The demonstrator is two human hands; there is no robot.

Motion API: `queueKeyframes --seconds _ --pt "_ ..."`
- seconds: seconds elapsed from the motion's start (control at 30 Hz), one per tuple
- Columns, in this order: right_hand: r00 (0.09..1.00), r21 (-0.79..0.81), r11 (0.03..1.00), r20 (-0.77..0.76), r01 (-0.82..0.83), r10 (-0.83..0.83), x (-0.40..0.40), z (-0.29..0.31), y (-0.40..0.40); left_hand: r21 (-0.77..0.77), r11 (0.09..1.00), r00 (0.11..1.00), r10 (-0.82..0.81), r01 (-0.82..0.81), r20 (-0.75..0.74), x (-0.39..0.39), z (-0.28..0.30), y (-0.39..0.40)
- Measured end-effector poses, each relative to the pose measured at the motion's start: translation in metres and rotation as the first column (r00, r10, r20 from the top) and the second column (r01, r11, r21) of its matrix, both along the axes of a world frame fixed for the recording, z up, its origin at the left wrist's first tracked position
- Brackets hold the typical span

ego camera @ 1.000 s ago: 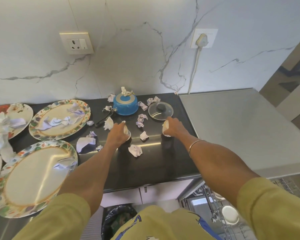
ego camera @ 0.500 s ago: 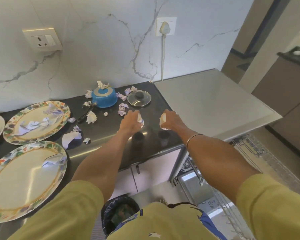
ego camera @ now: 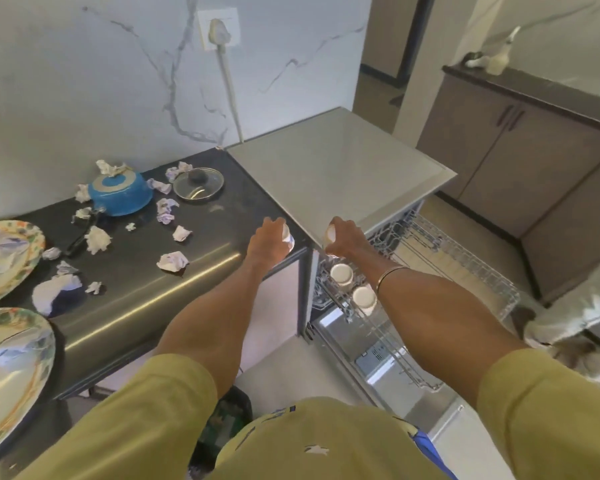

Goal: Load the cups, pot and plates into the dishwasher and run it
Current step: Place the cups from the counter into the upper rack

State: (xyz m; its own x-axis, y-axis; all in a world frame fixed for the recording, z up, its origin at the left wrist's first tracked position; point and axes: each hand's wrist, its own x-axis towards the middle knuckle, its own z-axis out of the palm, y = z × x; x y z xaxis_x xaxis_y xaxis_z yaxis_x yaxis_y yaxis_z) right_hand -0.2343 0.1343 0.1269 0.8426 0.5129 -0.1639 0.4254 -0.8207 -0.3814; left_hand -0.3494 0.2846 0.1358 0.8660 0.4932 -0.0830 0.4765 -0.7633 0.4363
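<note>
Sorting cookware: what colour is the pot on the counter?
Blue, with a pale ring on its base; the pot sits upside down, head view.

Two white cups [ego camera: 342,274] sit upside down, apparently, in the pulled-out rack [ego camera: 465,271].

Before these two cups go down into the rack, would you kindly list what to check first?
1. Left hand has a firm grip on its cup: ok.
2. Right hand has a firm grip on its cup: ok.
3. Upper rack pulled out: ok.
4. Free rack space beside the two loaded cups: ok.
5. Held cups empty inside: cannot tell.
6. Blue pot loaded: not ok, on the counter.
</note>
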Motion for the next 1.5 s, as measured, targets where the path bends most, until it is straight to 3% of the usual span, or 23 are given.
queueKeyframes --seconds 0.7,1.0,1.5 --pt "0.97 -0.06 0.973 -0.087 0.222 -0.227 0.014 -0.031 -0.311 -0.047 0.951 0.952 -0.307 0.306 -0.01 0.065 -0.051 -0.276" --pt "0.938 -0.044 0.944 -0.104 0.327 -0.329 0.035 -0.04 -0.35 -0.056 0.903 0.905 -0.426 0.426 0.018 0.108 -0.054 -0.324" --pt "0.878 -0.062 0.888 -0.135 0.455 -0.46 0.117 -0.055 -0.372 -0.184 0.834 0.851 -0.524 0.52 0.031 0.216 -0.081 -0.334"
